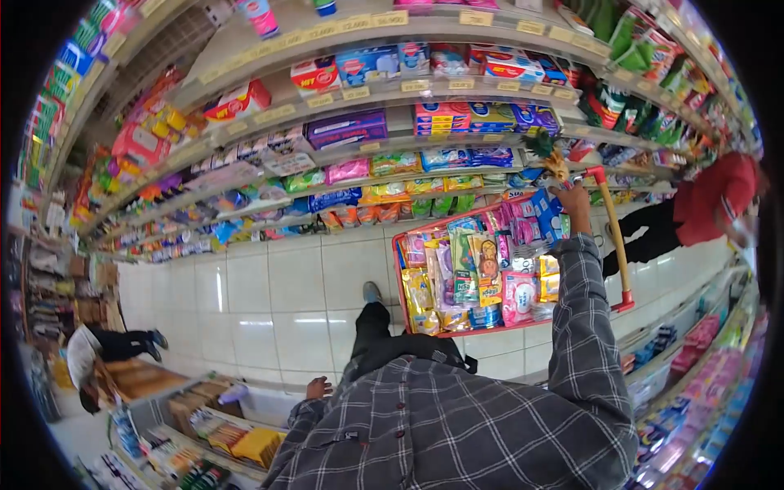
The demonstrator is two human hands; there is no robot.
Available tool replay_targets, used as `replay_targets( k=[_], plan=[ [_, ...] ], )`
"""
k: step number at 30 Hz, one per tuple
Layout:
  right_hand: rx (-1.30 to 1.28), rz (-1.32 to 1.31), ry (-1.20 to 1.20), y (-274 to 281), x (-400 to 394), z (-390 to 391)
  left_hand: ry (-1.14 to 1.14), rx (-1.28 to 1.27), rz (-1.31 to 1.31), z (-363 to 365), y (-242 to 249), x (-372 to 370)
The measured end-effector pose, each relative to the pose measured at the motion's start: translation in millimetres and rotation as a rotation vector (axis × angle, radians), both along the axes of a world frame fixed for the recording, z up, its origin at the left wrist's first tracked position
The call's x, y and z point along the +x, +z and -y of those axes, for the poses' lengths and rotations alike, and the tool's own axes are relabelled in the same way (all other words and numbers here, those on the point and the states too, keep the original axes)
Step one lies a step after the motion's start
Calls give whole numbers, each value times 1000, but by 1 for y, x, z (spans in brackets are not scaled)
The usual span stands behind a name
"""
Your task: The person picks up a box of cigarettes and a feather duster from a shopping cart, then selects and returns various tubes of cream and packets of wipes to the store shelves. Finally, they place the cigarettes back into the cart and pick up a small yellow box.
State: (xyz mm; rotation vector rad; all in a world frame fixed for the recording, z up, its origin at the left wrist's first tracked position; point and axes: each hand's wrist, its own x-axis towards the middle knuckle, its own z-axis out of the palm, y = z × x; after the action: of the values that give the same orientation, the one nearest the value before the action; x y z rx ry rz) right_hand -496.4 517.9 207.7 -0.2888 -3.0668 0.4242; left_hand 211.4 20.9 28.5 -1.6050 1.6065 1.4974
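Observation:
My right hand [574,202] reaches out over the far right corner of a red-rimmed trolley [397,282], its fingers closed at the lower end of what looks like a feather duster [555,163], with dark and tan feathers pointing toward the shelves. Right below that hand lie blue packets [549,216]. The trolley is filled with flat colourful packets, among them a pink one [520,297], an orange one [488,273] and a green one [464,278]. Down by my side hangs my left hand [318,387], empty, fingers apart.
Shelves [245,61] of boxed and bagged goods curve along the front. The trolley's yellow handle [614,237] is at right. A person in red [719,200] stands beyond it; another person [90,351] bends at far left. Low shelves [245,437] stand behind me.

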Motion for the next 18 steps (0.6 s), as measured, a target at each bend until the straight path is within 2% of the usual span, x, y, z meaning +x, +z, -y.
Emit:
replay_targets(
  k=[1,3,4,6,8,10,12,13,15,18],
  plan=[
    [-39,10,31,-2,-3,-4,-223,-97,-75,-7,-2,7],
    [-52,-31,62,3,-5,-8,-168,-93,-182,-17,-14,8],
    [-57,-48,73,4,-3,-12,108,10,-206,-20,-23,-1],
    [-133,-223,140,10,3,-17,127,-126,-338,-23,-8,-35],
    [-187,-404,222,28,20,-9,-4,-238,-479,-7,-3,-81],
    [-249,-448,222,28,25,-8,-216,-353,-526,7,46,-151],
    [-354,-524,264,63,68,27,-277,-293,-681,13,91,-223],
    [-345,-459,251,53,78,29,-275,-139,-744,10,115,-258],
    [-358,-119,122,79,139,89,-295,215,-813,-5,162,-322],
    [-708,0,357,87,221,183,-236,827,-812,-44,218,-391]
  ],
)
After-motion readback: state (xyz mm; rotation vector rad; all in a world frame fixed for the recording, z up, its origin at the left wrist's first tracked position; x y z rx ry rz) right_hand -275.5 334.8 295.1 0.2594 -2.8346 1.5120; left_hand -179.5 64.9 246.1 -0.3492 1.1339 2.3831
